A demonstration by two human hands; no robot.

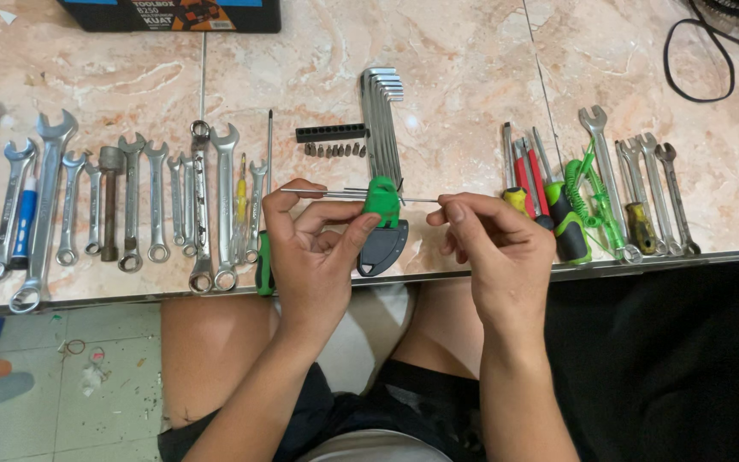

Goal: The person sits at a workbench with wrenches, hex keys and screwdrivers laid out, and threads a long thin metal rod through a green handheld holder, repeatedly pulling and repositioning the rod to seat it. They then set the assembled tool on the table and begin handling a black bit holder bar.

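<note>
- The left hand (314, 248), at the centre of the frame just over the near edge of the counter (472, 60), is closed around a green hex key holder (382, 201), thumb pressed up against its green body.
- A black part of the holder (384, 246) hangs below the green part, between the two hands.
- The right hand (498, 248), just right of centre, pinches the end of a thin hex key (416, 199) between thumb and forefinger; the key runs level toward the holder.
- More thin keys (318, 192) stick out of the holder to the left, over the left hand's fingers.
- Above the hands lies a set of large L-shaped hex keys (382, 120), with a black bit rack (329, 133) and a row of small loose bits (335, 151) just to their left.
- Left half of the frame: a long row of combination spanners (130, 201) laid side by side, with a thin yellow-handled screwdriver (240, 197) among them.
- Right of the hands: screwdrivers with red, yellow and green-black handles (549, 201), a green coiled cord (588, 184), then more spanners (643, 188).
- A black cable (694, 77) loops at the upper right; a dark toolbox (173, 15) sits at the top edge, left of centre.
</note>
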